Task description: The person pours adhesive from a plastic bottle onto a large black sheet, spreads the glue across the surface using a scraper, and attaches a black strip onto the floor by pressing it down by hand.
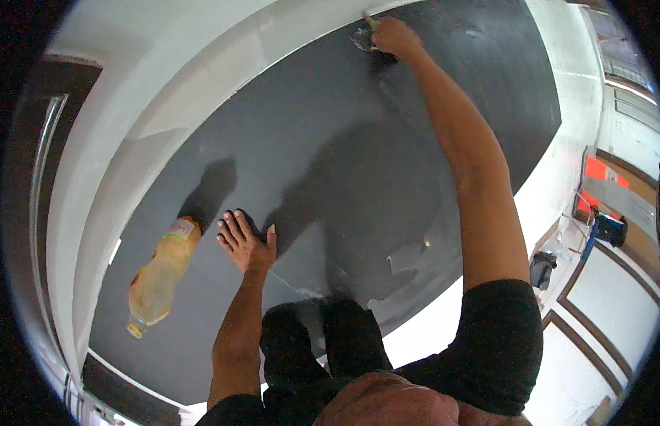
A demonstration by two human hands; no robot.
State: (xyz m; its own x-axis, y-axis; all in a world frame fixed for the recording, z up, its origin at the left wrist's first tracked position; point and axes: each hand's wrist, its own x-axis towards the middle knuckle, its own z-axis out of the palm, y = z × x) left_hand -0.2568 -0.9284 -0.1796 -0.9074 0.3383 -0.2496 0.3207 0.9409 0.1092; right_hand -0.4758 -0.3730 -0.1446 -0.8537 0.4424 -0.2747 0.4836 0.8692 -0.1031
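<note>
My left hand rests flat on a large dark grey panel, its fingers spread and nothing in it. To its left, a clear plastic bottle with a yellow cap, a label and a yellowish tint lies or stands on the same panel; its pose is hard to judge in this wide view. My right arm reaches to the panel's far edge. There my right hand is closed around a small tool with a pale handle, its working end unclear. A wet-looking, whitish smear shows beside it.
A white curved wall or ledge borders the panel's far left side. A torn-looking patch marks the surface near my right arm. On the right are a dark plastic bag, an orange-and-grey item and white brown-trimmed panels.
</note>
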